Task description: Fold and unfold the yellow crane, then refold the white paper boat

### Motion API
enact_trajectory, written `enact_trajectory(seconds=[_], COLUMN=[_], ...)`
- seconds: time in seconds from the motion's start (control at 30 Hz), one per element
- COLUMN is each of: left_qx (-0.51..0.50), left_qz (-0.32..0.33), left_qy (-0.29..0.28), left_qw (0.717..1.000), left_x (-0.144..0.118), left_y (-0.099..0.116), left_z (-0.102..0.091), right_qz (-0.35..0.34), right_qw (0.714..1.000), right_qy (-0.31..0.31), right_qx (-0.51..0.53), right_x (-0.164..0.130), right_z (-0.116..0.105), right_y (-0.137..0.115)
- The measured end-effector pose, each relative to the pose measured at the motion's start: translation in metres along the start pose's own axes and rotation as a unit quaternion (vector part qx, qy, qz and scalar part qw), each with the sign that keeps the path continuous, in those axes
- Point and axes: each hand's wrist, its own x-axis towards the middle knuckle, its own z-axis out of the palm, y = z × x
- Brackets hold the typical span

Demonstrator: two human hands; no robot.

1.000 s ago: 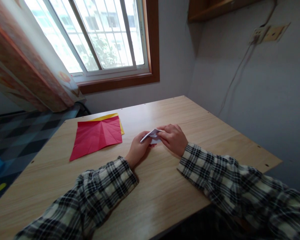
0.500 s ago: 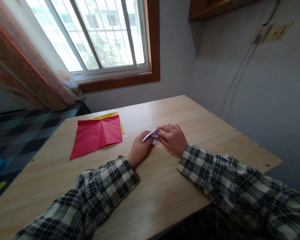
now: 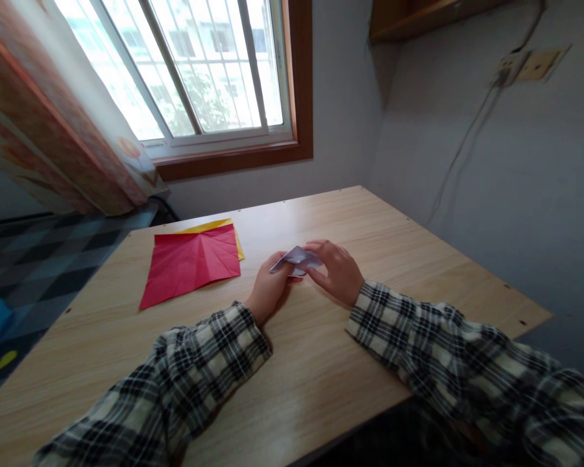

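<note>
A small folded piece of pale lilac paper [image 3: 296, 259] sits between both hands just above the wooden table [image 3: 321, 363]. My left hand [image 3: 270, 288] pinches its near left corner. My right hand [image 3: 338, 271] grips its right side, fingers curled over the top edge. Both sleeves are checked black and white. To the left lies a creased red paper sheet [image 3: 189, 263] flat on the table, with a yellow sheet [image 3: 214, 227] showing from under its far edge.
The table's right edge runs close to a grey wall with a cable and a socket [image 3: 530, 65]. A window [image 3: 199, 71] and a curtain [image 3: 53, 130] are behind the table. A chequered floor [image 3: 29, 266] lies to the left.
The folded paper has been flattened and tilted, showing more of its lilac face. My right fingers have shifted over its top edge. The red sheet has not moved.
</note>
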Motion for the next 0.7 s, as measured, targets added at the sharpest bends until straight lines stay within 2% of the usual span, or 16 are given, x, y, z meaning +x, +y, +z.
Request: enact_trajectory(seconds=[0.1,0.2,0.37,0.7], left_qx=[-0.046,-0.083,-0.101,-0.118], left_qz=[-0.012,-0.018,-0.038,-0.053], left_qy=[0.011,0.013,-0.005,-0.014], left_qw=[0.999,0.996,0.994,0.991], left_x=[0.002,0.003,0.005,0.003], left_y=[0.001,0.003,0.001,0.002], left_z=[-0.002,-0.003,-0.006,-0.007], right_qz=[-0.019,-0.037,-0.024,0.021], right_qw=[0.999,0.998,0.998,0.994], right_qy=[0.005,-0.017,-0.036,0.012], right_qx=[0.042,0.049,0.055,0.103], right_x=[0.000,-0.001,-0.002,0.003], right_z=[-0.003,-0.007,-0.005,-0.004], right_y=[0.004,0.007,0.008,0.019])
